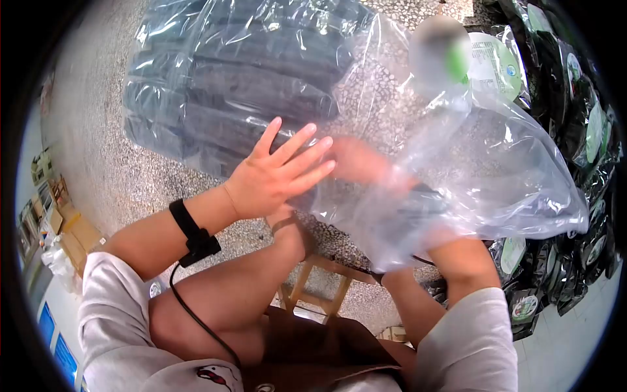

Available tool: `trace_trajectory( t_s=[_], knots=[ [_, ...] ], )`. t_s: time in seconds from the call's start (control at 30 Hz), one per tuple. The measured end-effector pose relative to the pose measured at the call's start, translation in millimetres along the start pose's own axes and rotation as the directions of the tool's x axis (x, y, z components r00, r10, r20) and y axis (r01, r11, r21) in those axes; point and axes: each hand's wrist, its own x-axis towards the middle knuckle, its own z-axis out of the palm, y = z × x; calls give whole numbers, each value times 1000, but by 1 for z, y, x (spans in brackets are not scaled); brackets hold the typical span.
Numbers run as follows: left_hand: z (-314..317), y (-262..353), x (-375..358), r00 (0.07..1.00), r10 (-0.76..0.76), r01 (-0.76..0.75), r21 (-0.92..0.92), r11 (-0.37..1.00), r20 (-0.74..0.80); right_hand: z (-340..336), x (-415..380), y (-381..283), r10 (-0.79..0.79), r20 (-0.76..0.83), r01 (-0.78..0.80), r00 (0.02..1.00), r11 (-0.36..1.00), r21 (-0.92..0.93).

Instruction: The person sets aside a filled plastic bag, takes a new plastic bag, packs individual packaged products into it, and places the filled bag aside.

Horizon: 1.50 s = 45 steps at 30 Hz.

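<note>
A large clear plastic bag full of dark, flat packs lies on the speckled floor in front of me. My left hand, fingers spread, is over its near edge. The bag's loose, open part billows to the right, over my right forearm. Through the cloudy film I see my right hand, blurred, pointing left toward the packs with its fingertips close to my left hand. Its fingers are smeared, so I cannot tell whether they grip anything. Black straps are on both wrists, the right one showing through the plastic.
Black glossy packets with round green-and-white labels are piled along the right side. A blurred round white-and-green label shows near the top, beside a printed label. Between my legs is a wooden stool. Cardboard stands far left.
</note>
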Motion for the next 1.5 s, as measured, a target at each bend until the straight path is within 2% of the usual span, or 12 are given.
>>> trace_trajectory(
  t_s=[0.13, 0.27, 0.4, 0.53, 0.63, 0.7, 0.83, 0.93, 1.03, 1.1, 1.23, 1.5],
  knots=[
    [-5, 13, 7, 999, -33, 35, -99, 994, 17, -37, -48, -9, 137, 415, -203, 899, 972, 120],
    [3, 12, 12, 1000, 21, -20, 6, 1000, -16, 22, -52, 7, 119, 217, -128, 969, 991, 28],
    [8, 9, 6, 998, 22, -17, 67, 998, -67, -10, -20, 34, 208, -215, -142, 954, 947, 287],
    [-7, 13, 16, 997, -43, 46, -32, 998, 65, -44, 48, -4, 111, -217, -148, 970, 976, -160],
    [-14, 3, 20, 980, -172, 170, 29, 985, 96, -29, 24, 38, -74, -462, 266, 884, 891, 367],
    [-5, -12, 21, 983, -184, 177, 180, 968, 25, -62, -60, 33, 62, -276, -160, 959, 924, -347],
    [-28, -22, 16, 956, -255, 223, 209, 952, 146, -127, -173, -105, 287, -30, -157, 958, 430, -889],
    [-66, -10, 26, 852, -307, 255, 175, 951, 423, -134, -223, -194, 174, -178, -224, 969, 302, -927],
    [-143, 38, 53, 934, -267, 277, -9, 961, 239, -117, -247, -280, -55, -235, -220, 971, 190, -957],
    [-209, 95, 58, 971, -25, 19, -25, 1000, -239, -97, -254, -329, -237, -228, -212, 944, 91, -973],
    [-336, 229, 15, 882, 77, -318, -466, 826, -465, -34, -272, -405, -474, -58, -4, 879, 114, -993],
    [-367, 374, -57, 794, 550, -594, -519, 614, -259, 104, -310, -510, -649, 308, 572, 696, 241, -784]
  ],
)
